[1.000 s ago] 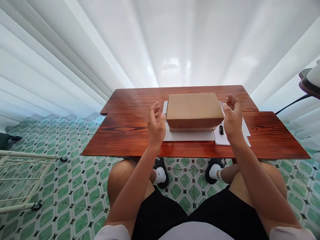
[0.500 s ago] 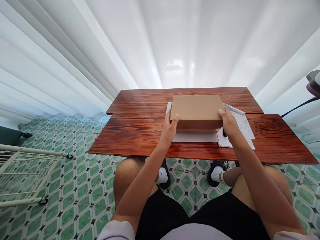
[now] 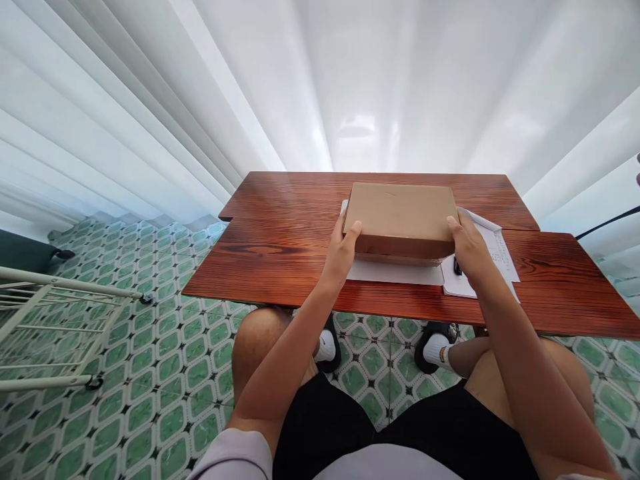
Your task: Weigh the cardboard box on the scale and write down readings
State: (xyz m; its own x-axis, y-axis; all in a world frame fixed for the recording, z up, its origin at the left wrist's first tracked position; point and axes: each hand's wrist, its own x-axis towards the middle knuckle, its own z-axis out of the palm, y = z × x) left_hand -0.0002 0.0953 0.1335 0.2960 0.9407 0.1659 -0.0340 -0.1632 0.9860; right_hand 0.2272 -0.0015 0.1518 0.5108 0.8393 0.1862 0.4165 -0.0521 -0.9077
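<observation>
Left hand (image 3: pixel 342 252) at near-left corner of cardboard box (image 3: pixel 401 215), thumb over lid edge, fingers clasped against side. Right hand (image 3: pixel 467 247) mirrors at near-right corner, fingers wrapped on box. Forearms angled inward from lap. Box: plain brown, rectangular, matte, lidded; sits mid-table toward far edge of wooden table (image 3: pixel 280 260), on white sheet (image 3: pixel 390 272). Printed paper (image 3: pixel 493 257) beside right hand. Table glossy, reddish, grained.

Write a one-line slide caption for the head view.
Both hands, left hand and right hand, grip the ends of a brown cardboard box on a red-brown wooden table.
</observation>
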